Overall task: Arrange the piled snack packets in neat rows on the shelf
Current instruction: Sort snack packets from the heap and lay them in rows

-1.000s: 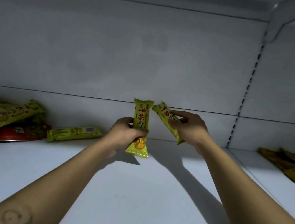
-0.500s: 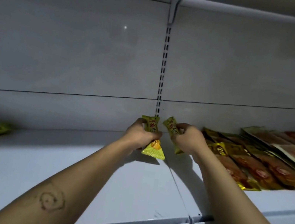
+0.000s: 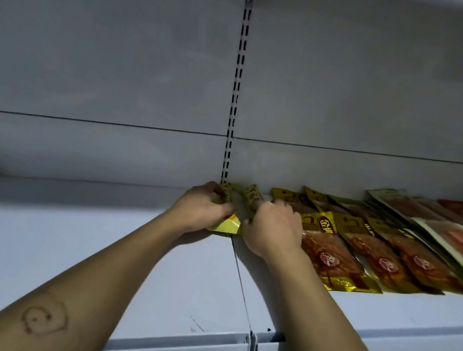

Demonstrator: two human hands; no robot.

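We grip a yellow packet (image 3: 228, 226) in our left hand (image 3: 203, 210), a second packet (image 3: 251, 194) in our right hand (image 3: 272, 228) — both low at the shelf (image 3: 87, 258) seam, gold packets (image 3: 364, 252) just beside on the right, open shelf leftward.

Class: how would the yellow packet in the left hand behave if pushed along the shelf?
Probably light: the left hand grips the yellow packet one-handed, as the right hand does the second packet. Likely flexible film, given its flat sealed end. It should slide on the smooth shelf, not roll.

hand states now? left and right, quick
Left hand: grips a yellow snack packet.
Right hand: grips a second yellow packet.
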